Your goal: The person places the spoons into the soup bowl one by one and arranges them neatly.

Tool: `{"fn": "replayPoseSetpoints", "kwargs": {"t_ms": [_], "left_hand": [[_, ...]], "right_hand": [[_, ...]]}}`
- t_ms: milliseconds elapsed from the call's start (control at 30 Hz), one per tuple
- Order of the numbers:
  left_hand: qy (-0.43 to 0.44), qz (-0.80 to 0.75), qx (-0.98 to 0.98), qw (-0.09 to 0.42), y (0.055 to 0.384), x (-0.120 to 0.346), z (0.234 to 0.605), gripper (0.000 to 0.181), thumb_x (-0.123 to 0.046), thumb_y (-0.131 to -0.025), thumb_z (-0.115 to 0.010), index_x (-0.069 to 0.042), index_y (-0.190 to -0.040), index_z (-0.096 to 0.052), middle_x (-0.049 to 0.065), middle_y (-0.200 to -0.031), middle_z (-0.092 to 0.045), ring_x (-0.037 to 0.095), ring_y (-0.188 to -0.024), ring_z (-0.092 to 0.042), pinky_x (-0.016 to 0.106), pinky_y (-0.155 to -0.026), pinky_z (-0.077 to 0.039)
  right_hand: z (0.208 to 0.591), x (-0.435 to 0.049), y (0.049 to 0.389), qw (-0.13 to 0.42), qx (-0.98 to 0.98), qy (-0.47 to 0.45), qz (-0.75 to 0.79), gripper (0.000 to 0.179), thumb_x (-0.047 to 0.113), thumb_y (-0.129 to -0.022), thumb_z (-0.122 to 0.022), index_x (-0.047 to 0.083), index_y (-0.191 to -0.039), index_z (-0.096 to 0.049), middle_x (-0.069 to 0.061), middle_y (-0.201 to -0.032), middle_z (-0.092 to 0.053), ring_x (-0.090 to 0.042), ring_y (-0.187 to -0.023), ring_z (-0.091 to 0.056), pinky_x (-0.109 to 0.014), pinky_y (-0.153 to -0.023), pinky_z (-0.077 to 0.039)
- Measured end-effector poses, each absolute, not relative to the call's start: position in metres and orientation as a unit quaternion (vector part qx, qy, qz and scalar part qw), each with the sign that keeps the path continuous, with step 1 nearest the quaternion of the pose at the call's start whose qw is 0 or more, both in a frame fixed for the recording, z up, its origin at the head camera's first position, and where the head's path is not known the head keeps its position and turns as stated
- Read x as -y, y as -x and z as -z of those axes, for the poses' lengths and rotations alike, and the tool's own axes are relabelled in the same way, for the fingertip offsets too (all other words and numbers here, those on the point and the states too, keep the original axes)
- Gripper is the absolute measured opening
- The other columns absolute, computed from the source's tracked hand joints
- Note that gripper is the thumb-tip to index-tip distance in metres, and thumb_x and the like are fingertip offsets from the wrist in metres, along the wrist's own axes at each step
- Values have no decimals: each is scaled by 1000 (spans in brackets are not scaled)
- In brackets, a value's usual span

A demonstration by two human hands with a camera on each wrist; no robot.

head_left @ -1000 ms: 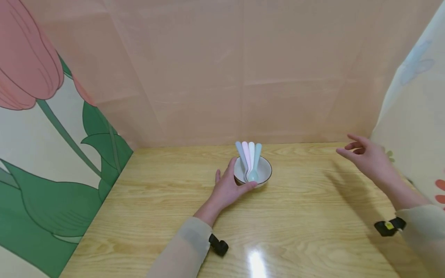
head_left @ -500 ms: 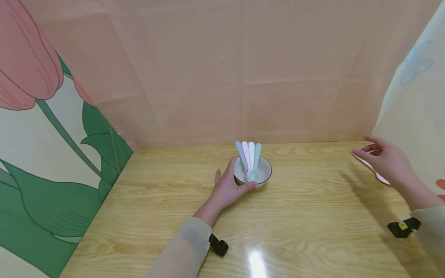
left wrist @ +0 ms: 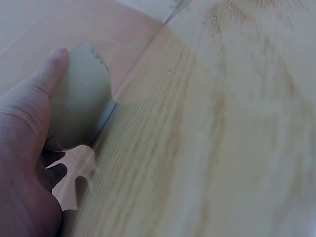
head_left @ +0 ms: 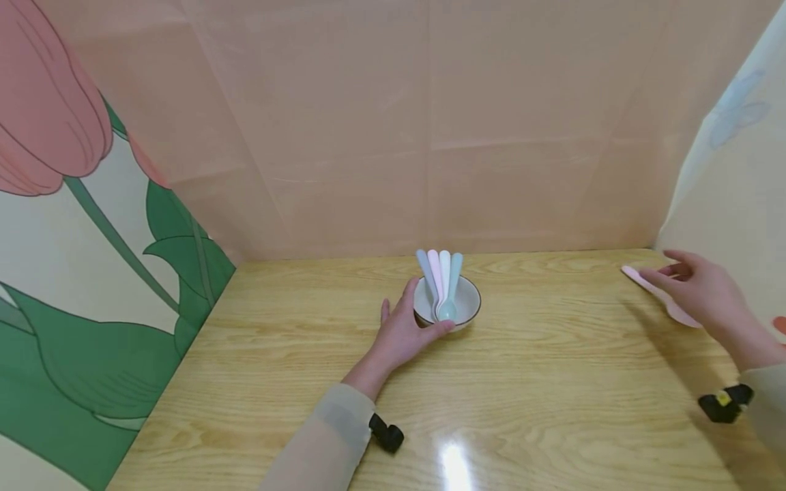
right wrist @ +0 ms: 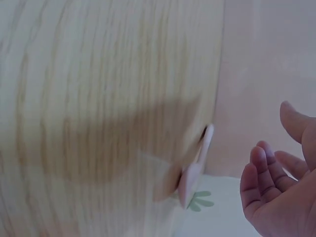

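My left hand (head_left: pixel 399 334) holds a small white bowl (head_left: pixel 471 300) with a dark rim, the thumb along its near side and the fingers at its left. In the bowl lean several spoons (head_left: pixel 447 310) with grey-blue, pink, white and light-blue handles side by side. The left wrist view shows only the bowl's pale outer wall (left wrist: pixel 81 98), between thumb and fingers. At the far right of the table lies a pink spoon (head_left: pixel 678 314). My right hand (head_left: pixel 706 290) hovers over it, thumb apart from the loosely bent fingers; the right wrist view shows a gap between hand and spoon.
The wood-grain table (head_left: pixel 276 368) meets a peach sheet (head_left: pixel 344 170) at the back. A tulip-printed sheet (head_left: pixel 202 266) borders it at the left. Another pale printed sheet (head_left: pixel 737 225) stands close beside my right hand.
My right hand has moved right, uncovering the pink spoon's handle and bowl end, which its fingers and palm hid a second ago. The left hand and the bowl have stayed still.
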State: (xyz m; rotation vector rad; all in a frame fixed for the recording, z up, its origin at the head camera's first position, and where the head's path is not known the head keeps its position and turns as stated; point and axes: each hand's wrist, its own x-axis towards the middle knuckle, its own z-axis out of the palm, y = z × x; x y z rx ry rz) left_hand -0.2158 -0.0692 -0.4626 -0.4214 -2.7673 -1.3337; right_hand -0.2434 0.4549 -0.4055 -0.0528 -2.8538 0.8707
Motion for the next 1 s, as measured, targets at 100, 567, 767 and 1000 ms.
{"fn": "replayPoseSetpoints", "kwargs": {"t_ms": [100,567,767,1000], "left_hand": [[137,431,892,22,215,70,463,112,-69,-91,-82,-26,-175,-22,5,-162,-57,23,-151,-51,59,-134,6],[136,435,890,24,216,69,465,113,-71,-91,-81,-26,-175,-21,6,-163,-56,24,-152,-51,59,-134,5],[136,433,891,25,215,69,463,112,-71,-91,-81,-25,-175,-22,5,-162,-57,24,-151,-52,59,-134,5],[136,437,889,23,216,69,464,112,-70,-91,-82,-26,-175,-22,4,-161,-58,23,-150,-52,59,-134,5]], "right_hand": [[409,-460,245,73,954,22,-291,90,52,-113,-58,-12,-167,-25,-46,-142,-50,-66,-128,-45,-80,-100,-36],[423,-477,251,52,960,27,-272,86,46,-114,-57,-18,-163,-25,-48,-143,-49,-68,-130,-43,-82,-106,-34],[431,-485,256,33,964,29,-261,90,50,-113,-57,-18,-163,-24,-49,-147,-45,-70,-131,-40,-79,-104,-36],[441,-495,261,27,967,20,-251,89,48,-114,-57,-20,-161,-25,-50,-147,-43,-71,-129,-41,-79,-103,-37]]}}
